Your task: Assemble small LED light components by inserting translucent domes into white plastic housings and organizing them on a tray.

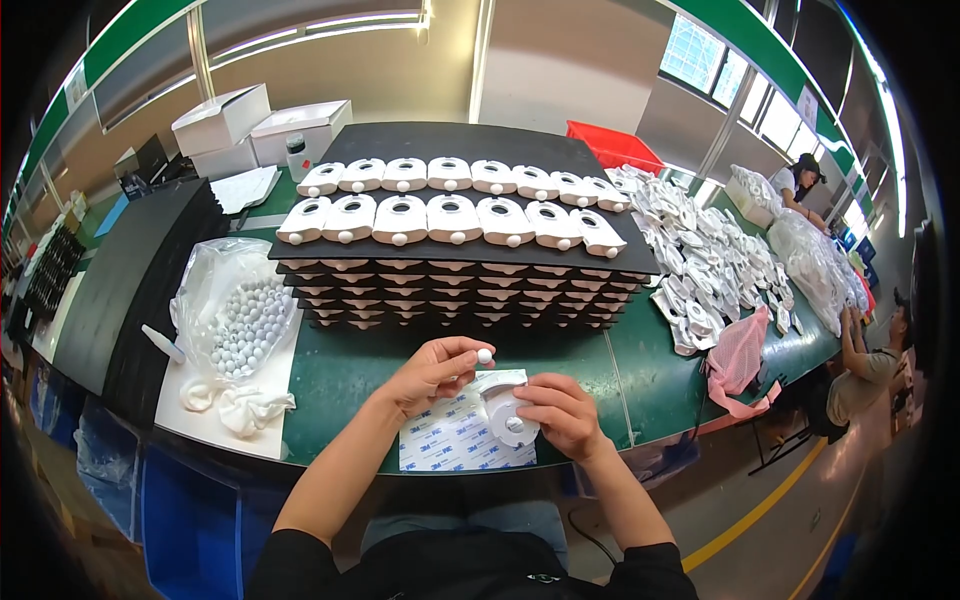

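Between the thumb and fingertips of my left hand (pixel 437 373) is a small white ball (pixel 485 356). Just right of it, my right hand (pixel 560 412) grips a white plastic housing (pixel 512 420) by its right side, with a round part facing up. The ball is apart from the housing, a little above its upper left edge. Under the housing lies a white sheet with blue print (pixel 440 440), flat near the bench's front edge.
Stacked black boards (pixel 350 262) carry rows of white housings with balls at their fronts. A clear bag of white balls (pixel 245 325) and a crumpled cloth (pixel 255 408) lie left. Loose housings (pixel 690 250) and pink mesh (pixel 738 355) lie right. Two people (pixel 795 185) are farther right.
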`<state>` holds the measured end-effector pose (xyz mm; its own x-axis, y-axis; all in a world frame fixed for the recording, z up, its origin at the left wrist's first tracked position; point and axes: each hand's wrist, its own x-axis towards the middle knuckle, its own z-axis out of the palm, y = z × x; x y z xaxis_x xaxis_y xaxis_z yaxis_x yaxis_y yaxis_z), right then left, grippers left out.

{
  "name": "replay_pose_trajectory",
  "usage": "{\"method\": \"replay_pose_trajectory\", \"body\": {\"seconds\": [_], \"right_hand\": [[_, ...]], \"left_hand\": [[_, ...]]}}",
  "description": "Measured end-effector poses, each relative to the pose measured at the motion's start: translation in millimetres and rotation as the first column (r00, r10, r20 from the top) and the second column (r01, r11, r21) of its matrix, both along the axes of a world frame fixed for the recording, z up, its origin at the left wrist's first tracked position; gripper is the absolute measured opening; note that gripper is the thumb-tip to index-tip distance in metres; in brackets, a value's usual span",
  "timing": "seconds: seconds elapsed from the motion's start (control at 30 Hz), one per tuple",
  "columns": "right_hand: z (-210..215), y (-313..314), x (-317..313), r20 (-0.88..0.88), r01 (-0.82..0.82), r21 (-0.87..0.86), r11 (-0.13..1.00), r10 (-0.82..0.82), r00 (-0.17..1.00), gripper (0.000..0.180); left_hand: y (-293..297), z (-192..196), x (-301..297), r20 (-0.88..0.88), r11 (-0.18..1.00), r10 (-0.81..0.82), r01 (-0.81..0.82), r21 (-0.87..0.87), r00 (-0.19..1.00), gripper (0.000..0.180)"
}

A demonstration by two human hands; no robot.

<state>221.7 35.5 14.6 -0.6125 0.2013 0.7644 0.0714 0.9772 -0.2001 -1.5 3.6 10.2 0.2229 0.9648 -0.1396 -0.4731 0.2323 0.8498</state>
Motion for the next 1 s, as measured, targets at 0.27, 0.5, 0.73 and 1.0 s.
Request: {"method": "replay_pose_trajectory", "body": {"seconds": [0.27, 0.5, 0.73, 1.0], "right_hand": [[-21.4, -4.2, -18.1, -0.439, -0.245, -0.647, 0.722, -0.090, 0.894, 0.022], [-32.9, 2.1, -30.5, -0.562, -0.566, -0.823, 0.052, -0.221, 0.797, 0.015], [-33.4, 2.0, -29.8, -0.580, -0.592, -0.806, 0.006, -0.213, 0.786, 0.014], [-38.6, 2.3, -32.7, -0.537, -0.548, -0.836, 0.004, -0.211, 0.817, 0.015]], "left_hand": [[0.1, -6.0, -1.7, -0.038, 0.997, -0.036, 0.039, 0.066, 0.999, 0.030], [-0.6, 0.6, 3.3, -0.150, 1.000, 0.017, -0.014, 0.023, 0.989, 0.024], [-0.4, 1.4, 11.6, -0.178, 0.980, 0.161, -0.136, 0.149, 0.971, 0.030], [-3.3, -1.5, 8.6, -0.312, 0.989, 0.132, -0.103, 0.109, 0.941, 0.021]]}}
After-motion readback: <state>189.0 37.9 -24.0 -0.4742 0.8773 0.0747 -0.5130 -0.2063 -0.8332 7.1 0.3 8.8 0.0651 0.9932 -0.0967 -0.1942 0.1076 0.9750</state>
